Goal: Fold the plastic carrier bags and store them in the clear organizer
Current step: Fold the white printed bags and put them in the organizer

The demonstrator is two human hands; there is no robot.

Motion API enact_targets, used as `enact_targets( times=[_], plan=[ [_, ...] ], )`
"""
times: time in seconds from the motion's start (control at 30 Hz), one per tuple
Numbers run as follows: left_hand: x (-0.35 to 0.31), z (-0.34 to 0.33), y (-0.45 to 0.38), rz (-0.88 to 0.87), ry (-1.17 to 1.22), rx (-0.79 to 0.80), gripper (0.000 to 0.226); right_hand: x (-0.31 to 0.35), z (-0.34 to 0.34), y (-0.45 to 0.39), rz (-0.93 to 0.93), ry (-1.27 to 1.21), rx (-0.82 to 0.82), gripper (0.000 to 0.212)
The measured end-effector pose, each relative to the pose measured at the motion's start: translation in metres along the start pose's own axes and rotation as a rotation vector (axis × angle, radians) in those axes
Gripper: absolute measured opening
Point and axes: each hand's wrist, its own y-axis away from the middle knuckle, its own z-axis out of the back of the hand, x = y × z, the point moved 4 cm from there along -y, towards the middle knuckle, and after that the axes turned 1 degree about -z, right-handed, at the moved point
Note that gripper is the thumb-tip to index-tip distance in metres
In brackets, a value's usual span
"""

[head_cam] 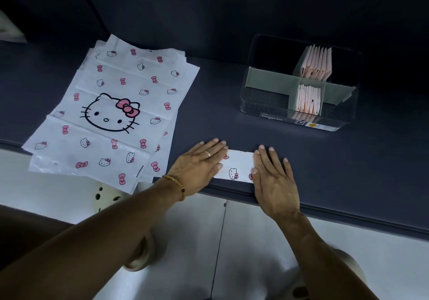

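Note:
A white carrier bag (239, 166) printed with pink bows and cat faces lies folded into a narrow strip at the front edge of the dark counter (209, 114). My left hand (199, 165) presses flat on its left end, fingers straight. My right hand (274, 176) lies flat on its right end. A stack of unfolded bags (111, 114) with the same print is spread at the left. The clear organizer (262, 104) stands at the back right, with folded bags (316, 64) upright in a rear compartment and more folded bags (307, 100) in a front one.
The counter's front edge (348, 216) runs diagonally below my hands. Beneath it is a pale tiled floor (243, 241), a cream perforated object (104, 195) and my feet. A dark wall rises behind the counter.

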Motion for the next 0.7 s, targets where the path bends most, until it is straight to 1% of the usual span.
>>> enact_targets(
  times=[0.07,0.13,0.2,0.27,0.3,0.37,0.47,0.53,0.57,0.63,0.7],
  plan=[
    [0.013,0.002,0.011,0.012,0.005,0.016,0.050,0.000,-0.001,0.001,0.000,0.008,-0.008,0.059],
    [0.019,0.008,0.014,0.065,0.080,-0.001,0.048,0.000,0.000,0.001,-0.001,0.004,-0.026,0.057],
    [0.015,0.017,0.008,0.159,0.184,-0.100,0.045,0.001,0.002,0.001,0.002,0.002,-0.036,0.056],
    [0.001,0.024,-0.008,0.204,0.211,-0.170,0.041,0.001,0.002,0.002,0.009,0.007,-0.042,0.056],
    [-0.007,0.025,-0.018,0.202,0.188,-0.152,0.039,0.001,0.002,0.002,0.010,0.008,-0.044,0.055],
    [-0.019,0.023,-0.035,0.206,0.132,-0.051,0.037,0.000,0.002,0.002,0.003,-0.012,-0.050,0.055],
    [-0.015,0.021,-0.053,0.283,0.155,0.172,0.037,-0.001,0.000,0.001,-0.009,-0.037,-0.047,0.056],
    [-0.012,0.020,-0.059,0.288,0.165,0.304,0.039,-0.001,0.000,0.001,-0.014,-0.060,-0.047,0.055],
    [-0.012,0.021,-0.061,0.280,0.182,0.340,0.038,-0.001,0.002,0.000,-0.018,-0.086,-0.052,0.055],
    [-0.011,0.024,-0.060,0.263,0.271,0.346,0.030,0.001,0.007,-0.001,-0.026,-0.184,-0.060,0.054],
    [-0.010,0.027,-0.060,0.252,0.468,0.308,0.014,0.004,0.016,-0.002,-0.073,-0.351,-0.080,0.051]
  ],
)
